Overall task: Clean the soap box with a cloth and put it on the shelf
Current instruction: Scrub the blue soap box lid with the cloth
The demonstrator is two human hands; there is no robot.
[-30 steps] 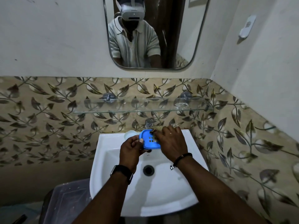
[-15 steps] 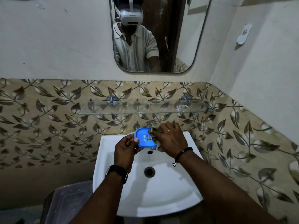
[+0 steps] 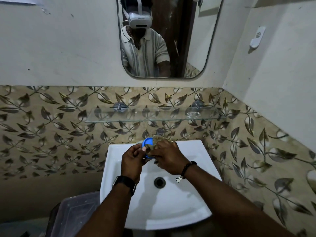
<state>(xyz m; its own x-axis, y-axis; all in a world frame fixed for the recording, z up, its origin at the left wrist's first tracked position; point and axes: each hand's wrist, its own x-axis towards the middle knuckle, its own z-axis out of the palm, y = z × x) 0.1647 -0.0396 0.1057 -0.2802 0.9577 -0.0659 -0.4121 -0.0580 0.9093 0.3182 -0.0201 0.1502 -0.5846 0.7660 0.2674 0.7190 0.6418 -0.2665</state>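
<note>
Over the white ceramic sink (image 3: 193, 151), the left hand (image 3: 132, 158) pinches the near edge of the round-cornered blue plastic soap box (image 3: 147, 142), fingers curled tight. The right hand (image 3: 168, 156) is closed around a crumpled brownish cloth (image 3: 158, 139), pressing it onto the box, below the clear glass wall shelf (image 3: 153, 114).

White sink (image 3: 193, 151), mirror (image 3: 201, 48), grey bin (image 3: 75, 214) beside sink.
</note>
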